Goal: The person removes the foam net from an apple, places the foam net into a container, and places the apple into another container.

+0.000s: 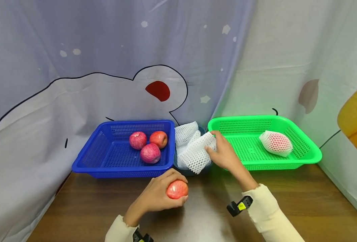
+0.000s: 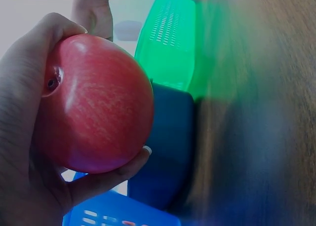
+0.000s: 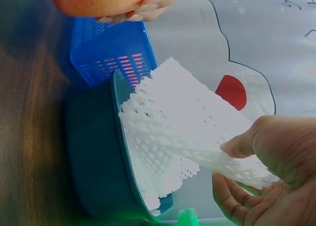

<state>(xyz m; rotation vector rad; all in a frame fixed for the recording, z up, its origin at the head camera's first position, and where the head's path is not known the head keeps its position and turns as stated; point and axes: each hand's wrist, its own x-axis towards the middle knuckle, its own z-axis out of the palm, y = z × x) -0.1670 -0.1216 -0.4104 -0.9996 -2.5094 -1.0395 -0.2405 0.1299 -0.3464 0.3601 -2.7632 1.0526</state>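
My left hand (image 1: 160, 193) grips a red apple (image 1: 177, 189) above the table, in front of the blue basket; in the left wrist view thumb and fingers wrap round the apple (image 2: 98, 105). Between thumb and fingers, my right hand (image 1: 225, 154) pinches a white foam fruit net (image 1: 197, 153), held over a dark teal bin (image 3: 96, 152). More white foam nets (image 1: 185, 134) lie in that bin. Seen from the right wrist, the pinched net (image 3: 182, 117) hangs flattened from the thumb, its far end over the bin's rim.
At the left a blue basket (image 1: 87, 168) holds three apples (image 1: 150, 153). A green basket (image 1: 314, 156) at the right contains one apple in a foam net (image 1: 276, 143). The teal bin stands between them on the wooden table (image 1: 84, 205). A printed curtain (image 1: 105, 50) hangs behind.
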